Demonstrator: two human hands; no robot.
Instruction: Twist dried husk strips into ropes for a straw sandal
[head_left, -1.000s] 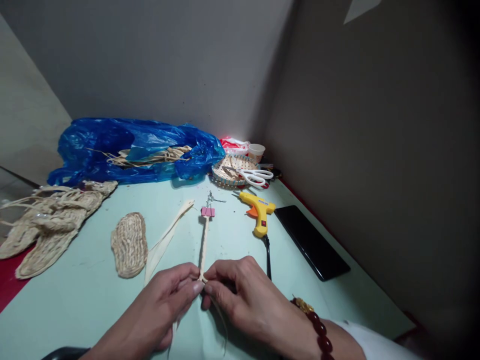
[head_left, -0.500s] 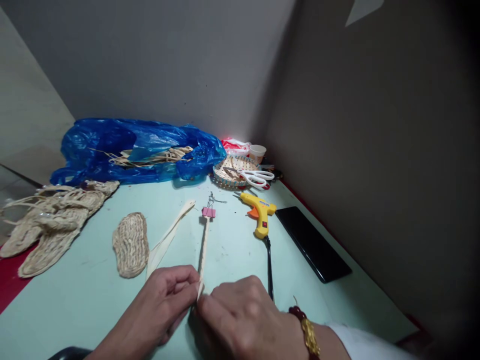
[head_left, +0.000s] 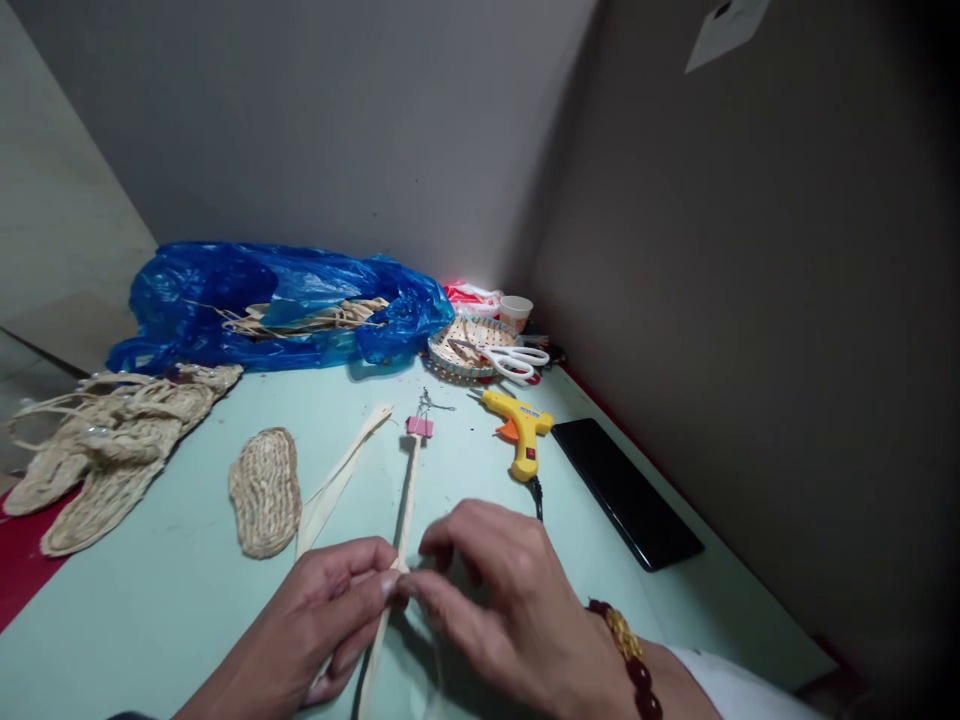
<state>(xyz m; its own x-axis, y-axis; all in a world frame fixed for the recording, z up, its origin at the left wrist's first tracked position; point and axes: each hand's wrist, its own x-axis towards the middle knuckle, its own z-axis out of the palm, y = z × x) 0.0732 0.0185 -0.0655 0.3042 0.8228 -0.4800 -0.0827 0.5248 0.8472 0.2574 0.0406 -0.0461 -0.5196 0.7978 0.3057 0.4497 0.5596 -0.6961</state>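
1. In the head view, the one picture I have, I take the small pink binder clip [head_left: 419, 427] as my landmark. It grips the far end of a narrow, pale fibre cord [head_left: 410, 490], which runs from it towards me. I judge the clip is there as an anchor, so the near end can be worked against some tension.
2. I see the left hand [head_left: 334, 610] on the near side of the clip, its thumb and fingers closed in a pinch on the cord. That grip seems meant to stop the strands from loosening.
3. The right hand [head_left: 517, 600] is also nearer me than the clip, beside the left fingertips. Its fingers are part open, the index lifted and curled away from the thumb, which leaves it freer to shift strands. I cannot tell whether it has hold of one.
4. Left of the clip, a pale flat strip [head_left: 322, 505] and a tan woven sole [head_left: 265, 490] lie on the pale green table [head_left: 195, 620], perhaps as spare material and a shape to compare.
5. To the clip's right I see a yellow glue gun [head_left: 501, 402] and, further right, a flat black device [head_left: 630, 495], both outside the hands' working line. White-handled scissors [head_left: 495, 353] rest on a low basket beyond the clip, probably parked within reach.
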